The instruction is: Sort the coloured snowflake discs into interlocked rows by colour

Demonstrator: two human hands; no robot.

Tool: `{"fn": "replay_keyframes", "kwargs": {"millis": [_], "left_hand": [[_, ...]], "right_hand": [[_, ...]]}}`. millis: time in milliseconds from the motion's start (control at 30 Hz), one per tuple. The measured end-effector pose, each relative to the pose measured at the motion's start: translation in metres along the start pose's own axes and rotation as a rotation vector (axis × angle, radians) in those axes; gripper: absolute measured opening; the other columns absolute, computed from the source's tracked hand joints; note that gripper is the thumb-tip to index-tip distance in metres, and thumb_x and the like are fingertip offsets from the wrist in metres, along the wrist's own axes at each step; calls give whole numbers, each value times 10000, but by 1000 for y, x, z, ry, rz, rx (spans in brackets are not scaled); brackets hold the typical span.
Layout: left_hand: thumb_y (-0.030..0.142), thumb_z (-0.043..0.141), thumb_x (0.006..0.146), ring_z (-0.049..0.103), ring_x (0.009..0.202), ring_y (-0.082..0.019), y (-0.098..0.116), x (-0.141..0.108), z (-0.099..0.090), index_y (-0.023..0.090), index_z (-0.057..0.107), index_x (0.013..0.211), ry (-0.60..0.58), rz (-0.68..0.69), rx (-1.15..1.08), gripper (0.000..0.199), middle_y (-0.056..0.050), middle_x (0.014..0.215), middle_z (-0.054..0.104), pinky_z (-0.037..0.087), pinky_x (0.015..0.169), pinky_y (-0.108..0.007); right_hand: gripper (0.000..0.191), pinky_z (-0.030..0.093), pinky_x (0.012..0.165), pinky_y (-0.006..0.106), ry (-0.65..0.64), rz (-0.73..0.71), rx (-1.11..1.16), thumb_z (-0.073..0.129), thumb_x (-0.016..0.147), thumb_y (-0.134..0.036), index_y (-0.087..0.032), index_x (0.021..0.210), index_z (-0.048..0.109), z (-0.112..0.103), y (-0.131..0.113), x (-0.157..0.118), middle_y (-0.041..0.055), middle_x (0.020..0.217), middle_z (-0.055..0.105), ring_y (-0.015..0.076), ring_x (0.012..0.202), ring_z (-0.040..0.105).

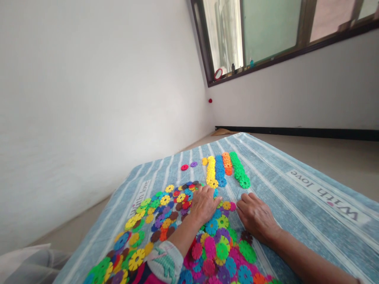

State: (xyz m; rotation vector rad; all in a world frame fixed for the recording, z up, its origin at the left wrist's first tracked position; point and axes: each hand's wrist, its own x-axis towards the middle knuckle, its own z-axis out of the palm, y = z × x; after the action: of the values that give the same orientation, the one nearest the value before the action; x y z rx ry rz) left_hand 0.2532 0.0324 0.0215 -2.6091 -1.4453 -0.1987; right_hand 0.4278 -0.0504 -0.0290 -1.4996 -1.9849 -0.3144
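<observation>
This looks like a room in a home. Plain white walls [103, 79] run from nine o'clock round to three, with a dark-framed window [269, 31] at one o'clock. The window's sill [281, 56] carries household bits: a red-rimmed mirror [218, 74] and small bottles [233, 68], too small to identify. What seems a straw broom [223, 132] lies by the black skirting [310, 133] toward three o'clock. At six o'clock, a surface [284, 169] wears a striped blue cloth [310, 221] printed "with love", strewn with toy-like discs [211, 227].

discs [209, 246] under left hand [204, 203]: smooth plastic | cover [284, 209] beneath right hand [256, 215]: matt cloth | wall [103, 86] beyond both: smooth, matt
</observation>
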Motion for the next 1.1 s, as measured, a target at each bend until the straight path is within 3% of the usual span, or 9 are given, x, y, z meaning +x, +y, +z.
{"fn": "replay_keyframes", "kwargs": {"millis": [167, 400, 700, 933, 1100], "left_hand": [[377, 482, 901, 577, 967, -229, -1, 11, -2, 194, 642, 958, 8, -98, 13, 250, -68, 986, 675, 411, 854, -338], [401, 593, 815, 611, 969, -257, 2, 38, 3, 175, 649, 940, 7, -220, 32, 264, -93, 973, 697, 442, 802, -349], [352, 555, 823, 631, 951, -247, 0, 43, 7, 180, 653, 924, 6, -305, 29, 222, -89, 948, 702, 454, 767, -329], [298, 562, 806, 628, 944, -246, 0, 44, 8, 179, 656, 888, 10, -304, -1, 173, -84, 931, 701, 452, 758, -326], [273, 554, 809, 620, 907, -233, -2, 35, 8, 175, 654, 862, 23, -229, -33, 150, -76, 907, 691, 453, 762, -319]], "right_hand": [[231, 293, 655, 322, -24, 13, 7, 546, 871, -140, -202, 649, 551, 1, 1, 0, 32, 706, 521, 189, 729, 442], [222, 292, 665, 329, -33, 20, 15, 549, 867, -139, -204, 654, 548, 1, 0, 0, 36, 712, 531, 199, 741, 445], [225, 287, 659, 326, -27, 22, 17, 543, 866, -134, -202, 652, 550, 0, 0, 1, 39, 709, 532, 194, 730, 443], [218, 283, 650, 322, -20, 23, 8, 559, 854, -133, -204, 648, 550, 0, 0, 1, 36, 704, 531, 194, 729, 443], [229, 287, 658, 318, -16, 9, 3, 543, 865, -137, -205, 645, 549, 1, 2, 0, 35, 702, 528, 191, 729, 444]]}}
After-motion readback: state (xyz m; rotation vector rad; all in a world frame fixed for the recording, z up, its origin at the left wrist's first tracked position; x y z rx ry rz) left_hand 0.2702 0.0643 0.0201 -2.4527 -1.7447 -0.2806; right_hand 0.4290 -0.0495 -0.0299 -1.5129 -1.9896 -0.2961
